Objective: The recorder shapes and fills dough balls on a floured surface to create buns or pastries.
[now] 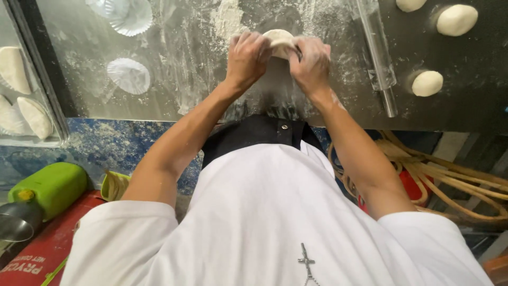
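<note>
A round piece of pale dough (280, 41) is held up between both my hands over a floured steel worktop (180, 79). My left hand (246, 55) grips its left edge with the fingers curled. My right hand (312, 59), dusted with flour, pinches its right edge. Much of the dough is hidden behind my fingers.
A clear rolling pin (377, 53) lies right of my hands. Three dough balls (427, 83) sit at the far right. White paper liners (128, 75) lie on the left. Folded filled pastries (34, 116) rest in a tray at far left. A green container (50, 186) stands on the floor.
</note>
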